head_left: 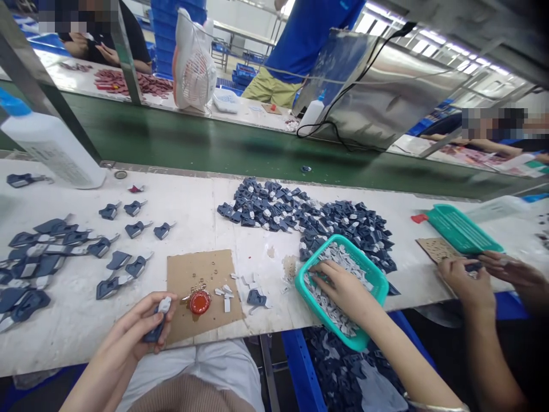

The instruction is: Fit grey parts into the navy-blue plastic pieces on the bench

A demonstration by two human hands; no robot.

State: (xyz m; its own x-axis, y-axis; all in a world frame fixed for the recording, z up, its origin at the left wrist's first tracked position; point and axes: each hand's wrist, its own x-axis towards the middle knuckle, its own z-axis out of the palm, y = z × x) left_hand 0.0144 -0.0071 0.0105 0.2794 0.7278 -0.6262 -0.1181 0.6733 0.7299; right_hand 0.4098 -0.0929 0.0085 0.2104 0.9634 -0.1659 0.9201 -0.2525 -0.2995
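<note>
My left hand [150,323] is closed on a dark blue part with a light grey piece [164,304] at its top, by the left edge of a cardboard sheet [180,274]. On the cardboard sit a round red dish [199,301] and a few light grey pieces [227,297]. My right hand [332,283] reaches into a green basket [360,342] of small grey pieces; its fingertips are among them, and what they hold is hidden. A dark blue part [256,297] lies between the cardboard and the basket.
Behind the basket is a heap of dark blue parts [274,206]. More parts [43,257] spread at the left, near a white bottle [55,146]. A co-worker's hands [467,277] work at right beside another green basket [465,229]. A blue crate [302,372] stands below the table edge.
</note>
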